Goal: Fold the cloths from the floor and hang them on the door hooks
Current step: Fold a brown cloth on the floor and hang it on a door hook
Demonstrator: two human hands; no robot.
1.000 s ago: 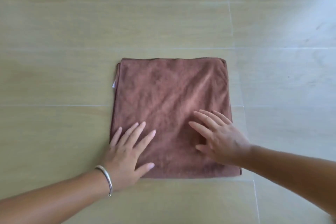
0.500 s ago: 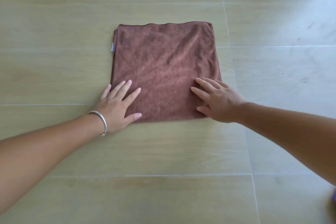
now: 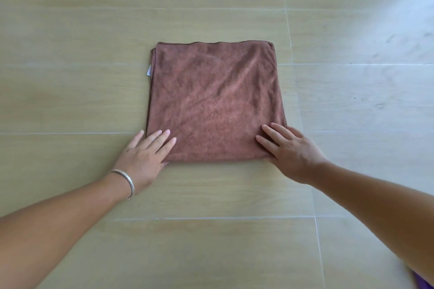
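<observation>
Both hands had slid back to the brown cloth's (image 3: 215, 103) near corners: left hand (image 3: 143, 159) and right hand (image 3: 290, 151) lay flat, fingers straight, gripping nothing; smoothing looked finished, another fold likely due.

An indoor room — likely a home — floored in wood-look tiles (image 3: 211, 195).

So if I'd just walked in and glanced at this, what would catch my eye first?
Most likely the brown cloth, folded into a neat square and lying flat in the middle of the pale wood-look floor. Next, the two bare hands at its near corners: the left hand, with a silver bracelet on its wrist, and the right hand, both with straight fingers resting on the cloth.
</observation>
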